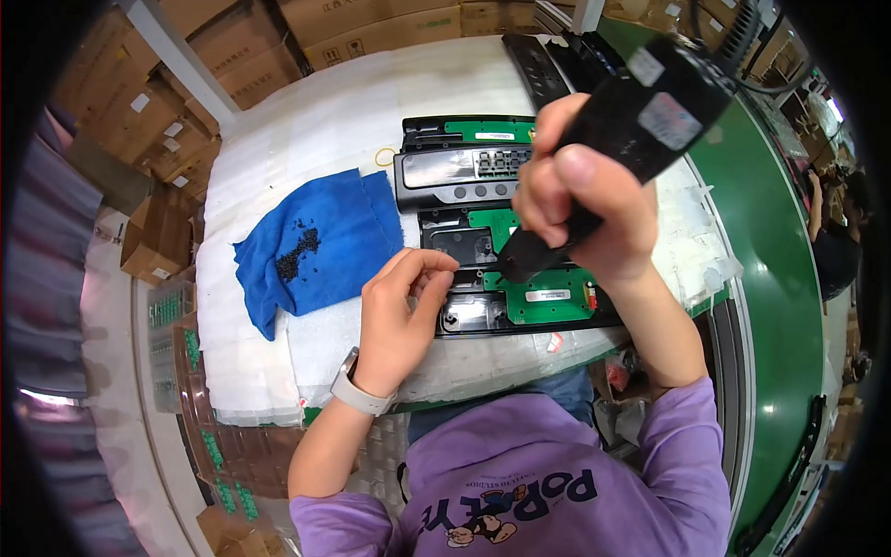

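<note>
Head view | right hand (594, 209): fingers wrapped round black driver (631, 121), nose angled down—seemingly for control | left hand (399, 302): fingers bent, grip unclear | green-and-black panel (529, 306) near desk's (251, 371) front edge; black bits (297, 255) on blue cloth (357, 227), leftward—likely for easy reach

Bright, diffuse light floods the white table covering (251, 195), its paler stretches nearly washed out, with only soft shadows. Glossy highlights streak the black panels (475, 314), while small glints dot the green surface (770, 278) at right. The black tool (608, 121) in the right hand (613, 218) looks slightly blurred, its labels (670, 121) smeared. The curtain (46, 260) at left sits dimmer. Fisheye distortion bows the outer edges, and a black vignette closes the corners; the distant background at far right is soft.
</note>
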Demonstrator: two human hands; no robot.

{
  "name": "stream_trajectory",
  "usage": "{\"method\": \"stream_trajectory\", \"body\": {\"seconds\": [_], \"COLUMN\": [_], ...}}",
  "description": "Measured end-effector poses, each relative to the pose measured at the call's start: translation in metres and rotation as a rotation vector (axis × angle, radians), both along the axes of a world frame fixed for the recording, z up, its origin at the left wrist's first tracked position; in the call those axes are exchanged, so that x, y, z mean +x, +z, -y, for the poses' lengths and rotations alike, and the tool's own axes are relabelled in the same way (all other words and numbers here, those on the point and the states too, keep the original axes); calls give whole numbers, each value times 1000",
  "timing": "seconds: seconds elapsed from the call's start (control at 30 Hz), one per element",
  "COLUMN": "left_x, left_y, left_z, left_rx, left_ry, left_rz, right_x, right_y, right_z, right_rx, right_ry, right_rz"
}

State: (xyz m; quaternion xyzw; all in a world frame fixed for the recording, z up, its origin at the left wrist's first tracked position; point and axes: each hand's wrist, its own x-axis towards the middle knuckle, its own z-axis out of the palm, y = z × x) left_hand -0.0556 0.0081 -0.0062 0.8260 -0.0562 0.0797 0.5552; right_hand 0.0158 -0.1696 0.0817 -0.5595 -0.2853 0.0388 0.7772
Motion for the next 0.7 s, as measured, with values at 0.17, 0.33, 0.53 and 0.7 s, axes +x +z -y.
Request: {"method": "stream_trajectory", "body": {"seconds": [0.17,0.33,0.53,0.7], "left_x": [-2,-3,-3,-2], "left_y": [-1,-3,-3,-4], "left_z": [5,4,7,9], "left_rx": [-40,-48,-13,-106], "left_ry": [-16,-20,-14,3], "left_rz": [-9,14,2,-41], "right_x": [2,2,7,8], "right_y": [-7,-8,-6,-6], "right_z": [-18,-24,-29,-29], "right_rx": [-23,-47,-72,-95], "right_ry": [48,54,145,188], "right_rz": [4,33,-32,-54]}}
